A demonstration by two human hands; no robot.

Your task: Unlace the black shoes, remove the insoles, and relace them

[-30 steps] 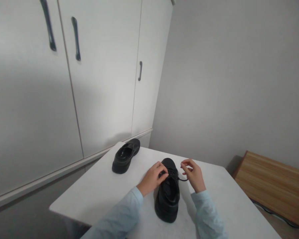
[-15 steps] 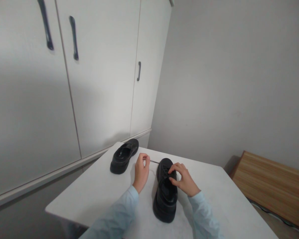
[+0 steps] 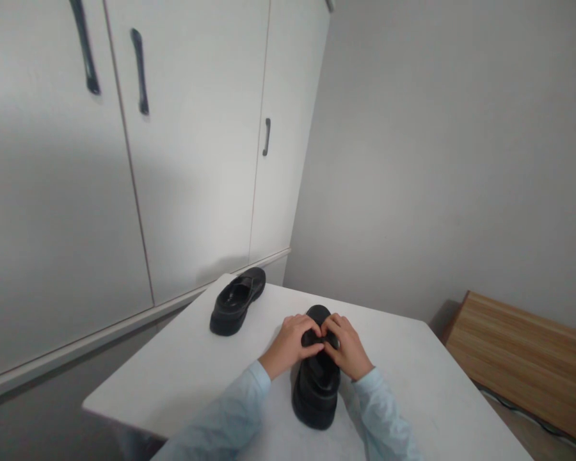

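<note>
A black lace-up shoe (image 3: 314, 402) stands on the white table in front of me, its toe pointing away. My left hand (image 3: 290, 342) reaches over its left side, thumb and fingers pinched at the lacing. From the right side my right hand (image 3: 349, 349) does the same, and the fingertips of both hands meet above the tongue. The dark shoelace between them is mostly hidden by my fingers and hard to pick out against the black upper. A matching black shoe (image 3: 228, 323) rests farther back on the left, untouched.
The white table (image 3: 173, 387) has its left edge near a white cupboard (image 3: 196, 192) with dark handles. Behind it rises a grey wall (image 3: 436, 160). To the right, lower down, is a wood-grain piece of furniture (image 3: 523, 358), with a cable (image 3: 523, 413) along its base.
My left hand has moved right, from beside the shoe, where it held the lace stretched out, to the lacing. My right hand has shifted slightly left, and the fingertips now meet.
</note>
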